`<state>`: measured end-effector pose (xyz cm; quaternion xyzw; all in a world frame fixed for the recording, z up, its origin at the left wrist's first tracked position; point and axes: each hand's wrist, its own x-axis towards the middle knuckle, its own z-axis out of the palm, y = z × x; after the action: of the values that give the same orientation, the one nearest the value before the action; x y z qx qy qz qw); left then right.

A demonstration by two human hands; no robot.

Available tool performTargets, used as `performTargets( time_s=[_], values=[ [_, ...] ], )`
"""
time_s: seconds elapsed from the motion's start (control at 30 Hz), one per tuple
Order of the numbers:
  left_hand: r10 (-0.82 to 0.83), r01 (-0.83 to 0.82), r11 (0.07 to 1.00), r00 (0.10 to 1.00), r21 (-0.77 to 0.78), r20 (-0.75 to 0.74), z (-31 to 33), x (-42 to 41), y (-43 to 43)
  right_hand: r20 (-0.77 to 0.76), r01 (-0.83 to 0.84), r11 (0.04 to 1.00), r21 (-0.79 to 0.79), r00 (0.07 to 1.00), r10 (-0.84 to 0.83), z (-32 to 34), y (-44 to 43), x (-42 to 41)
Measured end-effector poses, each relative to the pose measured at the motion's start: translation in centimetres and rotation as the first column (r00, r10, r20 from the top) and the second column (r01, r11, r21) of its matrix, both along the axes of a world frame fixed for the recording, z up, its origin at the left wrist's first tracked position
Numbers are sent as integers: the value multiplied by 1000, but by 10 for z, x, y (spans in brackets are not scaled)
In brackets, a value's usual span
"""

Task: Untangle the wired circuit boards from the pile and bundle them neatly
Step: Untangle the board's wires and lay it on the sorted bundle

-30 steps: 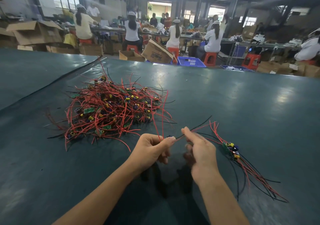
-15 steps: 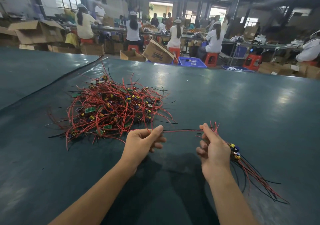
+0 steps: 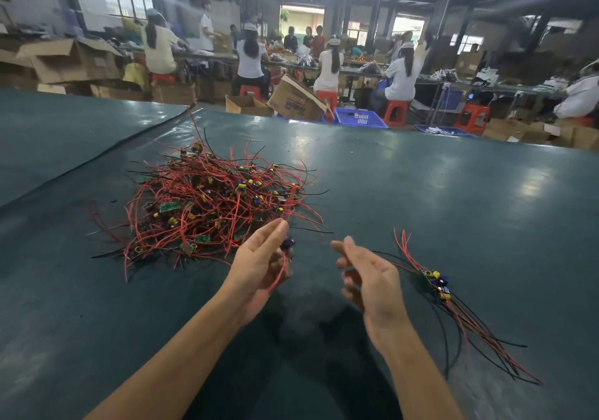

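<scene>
A small board [image 3: 287, 244] with a red wire was pinched in the left hand [image 3: 259, 267], close by the big tangled pile [image 3: 210, 205]. The right hand [image 3: 369, 277] was loose and held nothing. A tidy bundle [image 3: 434, 282] lay just beside it on the green table [image 3: 453, 193].

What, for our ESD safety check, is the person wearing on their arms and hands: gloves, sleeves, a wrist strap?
Nothing that shows. The left hand and the right hand are bare, without gloves or finger cots. The left forearm and the right forearm are uncovered down to the frame's lower edge: no sleeves, wrist strap, cable, watch or bracelet. No ring is visible.
</scene>
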<state>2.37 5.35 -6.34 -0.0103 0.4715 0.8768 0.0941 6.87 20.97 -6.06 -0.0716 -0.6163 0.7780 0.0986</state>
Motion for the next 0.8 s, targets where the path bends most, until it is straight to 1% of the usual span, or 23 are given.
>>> performTargets(
  time_s=[0.1,0.13,0.2,0.23,0.3,0.4,0.43,0.47,0.5,0.57,0.63,0.7,0.8],
  values=[
    [-158,154,980,987,-129,-20,-2,2,4,2,-36,994,101,999,36,-5,-14,1],
    [-200,190,963,979,-190,-35,-2,2,4,-7,-49,992,115,999,50,-7,-18,1],
    [-267,241,931,962,-275,-59,-2,4,4,-14,-85,993,87,996,87,-9,-24,2],
    [-285,262,926,957,-273,-48,-1,5,4,-18,-99,993,68,995,100,-9,-27,2],
    [-288,282,938,958,-203,1,2,6,5,-26,-88,995,55,996,90,-10,-29,2],
    [-274,281,955,959,-98,73,1,5,5,-30,16,1000,20,999,-15,-8,-28,1],
    [-275,281,956,958,-86,79,0,5,5,-30,60,998,-4,998,-60,-8,-27,1],
    [-283,288,950,957,-117,61,-3,6,4,-33,109,994,-9,993,-109,-8,-26,0],
    [-305,304,933,952,-191,23,-4,8,3,-48,156,988,6,987,-155,-9,-25,0],
    [-376,323,872,923,-368,-79,-6,14,4,-93,232,969,80,970,-225,-11,-23,0],
    [-426,301,821,888,-485,-170,-5,19,7,-139,295,939,176,952,-273,-13,-23,1],
    [-418,251,821,877,-513,-239,-4,22,10,-177,351,905,240,933,-314,-14,-22,1],
    [-349,187,859,895,-477,-277,-3,25,12,-221,385,885,263,917,-333,-12,-21,1]
  ],
)
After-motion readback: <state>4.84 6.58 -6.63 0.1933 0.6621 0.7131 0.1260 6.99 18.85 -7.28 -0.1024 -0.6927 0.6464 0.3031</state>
